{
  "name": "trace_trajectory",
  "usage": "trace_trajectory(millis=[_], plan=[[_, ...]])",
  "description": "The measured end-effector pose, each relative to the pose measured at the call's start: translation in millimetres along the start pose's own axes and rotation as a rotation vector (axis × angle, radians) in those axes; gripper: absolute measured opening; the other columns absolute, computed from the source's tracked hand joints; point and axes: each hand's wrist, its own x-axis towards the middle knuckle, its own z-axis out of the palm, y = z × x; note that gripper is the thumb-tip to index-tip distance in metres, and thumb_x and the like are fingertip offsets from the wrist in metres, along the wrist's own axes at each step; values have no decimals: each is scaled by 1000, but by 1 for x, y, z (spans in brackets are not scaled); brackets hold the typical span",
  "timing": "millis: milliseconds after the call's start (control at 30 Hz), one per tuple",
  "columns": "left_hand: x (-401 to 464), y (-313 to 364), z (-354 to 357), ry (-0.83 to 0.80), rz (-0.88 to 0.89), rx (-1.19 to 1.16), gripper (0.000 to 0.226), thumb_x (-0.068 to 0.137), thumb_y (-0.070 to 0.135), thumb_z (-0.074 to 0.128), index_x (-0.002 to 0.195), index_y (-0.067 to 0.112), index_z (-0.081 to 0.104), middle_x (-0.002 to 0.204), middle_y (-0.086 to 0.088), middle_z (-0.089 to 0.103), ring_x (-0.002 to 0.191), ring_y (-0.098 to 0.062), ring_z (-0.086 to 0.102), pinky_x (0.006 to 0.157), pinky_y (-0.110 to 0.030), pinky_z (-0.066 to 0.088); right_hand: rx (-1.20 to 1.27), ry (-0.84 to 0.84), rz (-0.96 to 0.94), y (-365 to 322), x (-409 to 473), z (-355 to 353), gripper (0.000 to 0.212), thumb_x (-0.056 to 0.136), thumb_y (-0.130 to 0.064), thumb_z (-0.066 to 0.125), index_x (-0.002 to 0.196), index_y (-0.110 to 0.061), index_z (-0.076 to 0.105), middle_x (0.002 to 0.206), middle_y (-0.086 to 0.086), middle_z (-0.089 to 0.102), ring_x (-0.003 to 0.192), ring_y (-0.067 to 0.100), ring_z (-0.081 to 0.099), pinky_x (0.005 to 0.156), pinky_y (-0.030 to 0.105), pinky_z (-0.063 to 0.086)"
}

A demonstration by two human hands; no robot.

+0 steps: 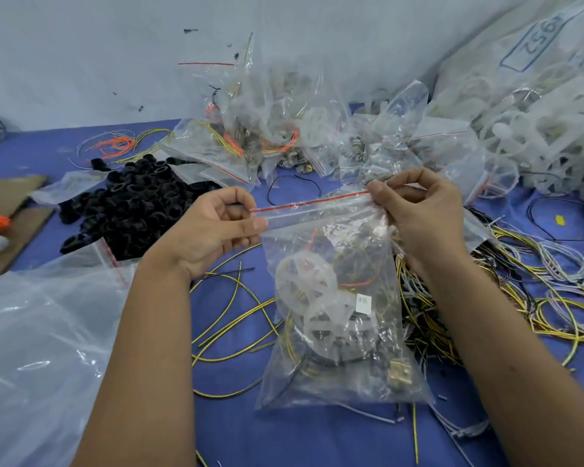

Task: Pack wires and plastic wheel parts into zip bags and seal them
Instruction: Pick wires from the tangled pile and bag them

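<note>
Clear zip bag [338, 318] | left hand [213, 227] pinches strip's left end | right hand [422, 210] pinches right end

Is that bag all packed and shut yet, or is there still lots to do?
Done: the bag already holds white wheels and wires, and a pile of filled bags sits behind. In hand: the left hand and right hand pinch the zip strip at each end; whether it is sealed is unclear. Left: loose wires and more wheel parts wait.

Clear zip bag [338, 335] with red strip, yellow-black wires [230, 318], blue table [284, 439]
</note>
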Motion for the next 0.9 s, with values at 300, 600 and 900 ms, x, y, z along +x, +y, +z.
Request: trace_trajectory(millis=[300,600,900], plan=[[-3,4,-5,0,-17,149,43,60,-1,86,93,14,64,82,0,65,73,-11,61,70,-23,54,55,-146,-1,5,-8,9,19,82,-5,81,92,-17,71,78,4,75,66,12,65,61,21,53],[31,31,80,109,381,623,12,89,20,79,91,10,73,83,7,69,79,-6,62,76,-26,51,-210,-188,-374,0,-19,16,27,83,-6,81,105,-12,66,91,1,75,84,21,74,78,31,59],[31,11,94,145,313,650,10,93,14,74,85,8,73,78,-11,70,74,-28,63,65,-35,47,-197,-166,-196,7,-13,13,5,89,-13,76,92,-9,78,86,10,76,76,17,69,71,29,54]])
